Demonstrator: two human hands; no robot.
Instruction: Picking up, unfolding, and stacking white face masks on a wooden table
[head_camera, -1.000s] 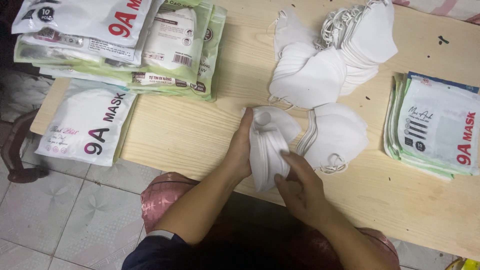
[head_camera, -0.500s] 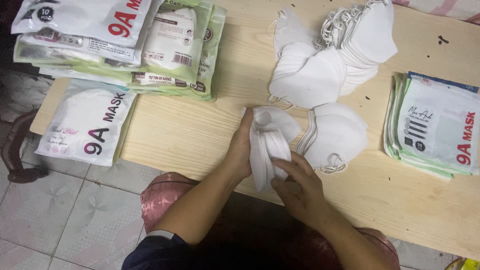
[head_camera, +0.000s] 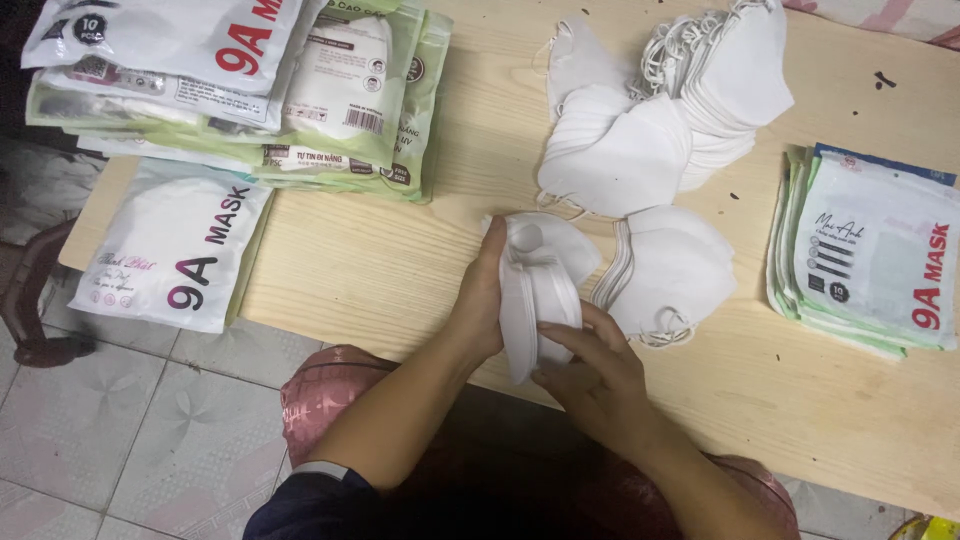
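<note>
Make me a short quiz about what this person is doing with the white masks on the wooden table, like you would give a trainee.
1. True or false: both hands grip one small stack of white masks.
2. Which lies nearest the stack in the hands? A) the flat packets at the right edge B) the mask pile just to its right C) the filled packet hanging over the table's left edge
3. Fill in: the left hand presses the stack's side, and the right hand holds it from ____.

Key: 1 true; 2 B; 3 below, at the near end.
</note>
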